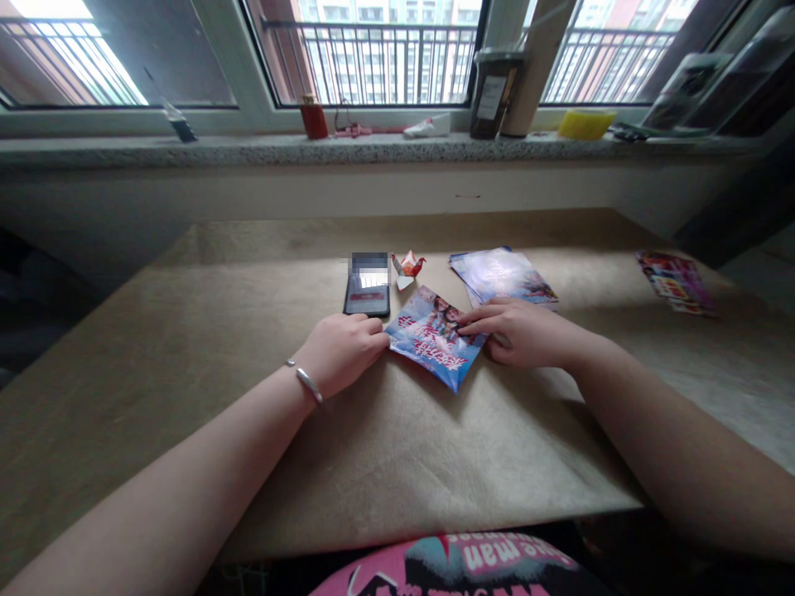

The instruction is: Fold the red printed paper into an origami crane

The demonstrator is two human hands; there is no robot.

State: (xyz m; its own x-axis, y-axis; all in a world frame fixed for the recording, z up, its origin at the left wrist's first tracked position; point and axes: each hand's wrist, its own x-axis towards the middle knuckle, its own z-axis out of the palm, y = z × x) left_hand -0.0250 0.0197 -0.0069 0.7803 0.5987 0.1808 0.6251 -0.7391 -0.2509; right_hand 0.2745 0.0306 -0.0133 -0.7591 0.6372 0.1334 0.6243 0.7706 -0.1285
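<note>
A colourful printed paper sheet (428, 335), turned diagonally and showing pictured figures and red-and-white lettering, lies on the table between my hands. My left hand (348, 348), with a silver bangle at the wrist, has its fingers closed at the sheet's left corner. Across the right side of the sheet reach the fingers of my right hand (515, 331), the thumb tucked near its edge. Just beyond my left hand is a dark phone (368, 290), its screen partly blurred. Beside the phone sits a small folded red, orange and white paper piece (408, 269).
More printed sheets (503, 277) are piled behind my right hand. Another group of red and purple printed papers (674, 283) lies far right on the brown-covered table (186, 372). A stone windowsill (248, 151) holds a red bottle (314, 117), a dark container (493, 95) and a yellow roll (585, 124).
</note>
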